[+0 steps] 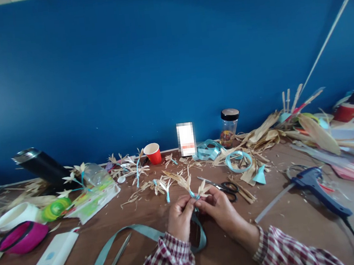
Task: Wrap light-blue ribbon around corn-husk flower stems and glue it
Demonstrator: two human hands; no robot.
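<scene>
Over the middle of the table, my left hand pinches the blue-wrapped base of a pale corn husk flower. Close against it, my right hand is closed on the base of a second corn husk flower. Both bases nearly touch between my fingertips, which partly hide them. A light blue ribbon hangs in a loop below my hands and runs left across the table. Just beyond lie a small husk flower and black-handled scissors.
On the right lies a blue glue gun with a cord. More scissors and a white power strip are at front left. Ribbon rolls, a red paper cup, a jar and loose husks line the blue wall.
</scene>
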